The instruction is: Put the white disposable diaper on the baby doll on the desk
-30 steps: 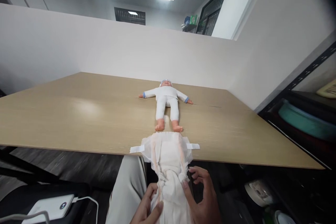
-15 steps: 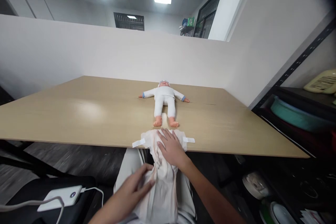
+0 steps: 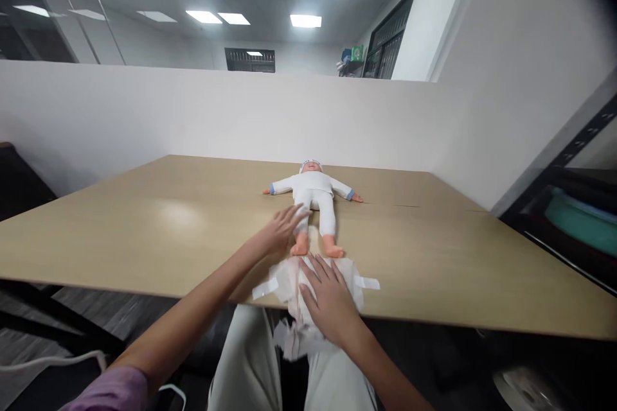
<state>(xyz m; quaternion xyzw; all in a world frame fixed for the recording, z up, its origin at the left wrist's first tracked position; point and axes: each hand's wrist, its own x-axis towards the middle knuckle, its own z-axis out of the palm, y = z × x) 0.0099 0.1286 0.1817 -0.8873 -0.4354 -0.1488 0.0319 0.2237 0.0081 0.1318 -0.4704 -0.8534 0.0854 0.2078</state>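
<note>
A baby doll (image 3: pixel 315 186) in a white suit with blue cuffs lies on its back, arms spread and feet toward me. My left hand (image 3: pixel 284 225) is at the doll's leg on the left, fingers stretched out; whether it touches the leg I cannot tell. Below the doll's feet an unfolded white diaper (image 3: pixel 289 277) lies at the table's front edge, its tape tabs spread to both sides and its near end hanging over my lap. My right hand (image 3: pixel 330 298) rests flat on the diaper with fingers spread.
The wooden table (image 3: pixel 183 244) stretches wide to both sides, with a white partition (image 3: pixel 216 115) behind it. On the right stands a dark shelf holding a teal basin (image 3: pixel 581 221). A white cable (image 3: pixel 91 359) runs at the lower left.
My left hand has let go of the diaper's near part and moved up to the doll's leg. The diaper's near end now hangs shorter and bunched. My right hand stays on the diaper.
</note>
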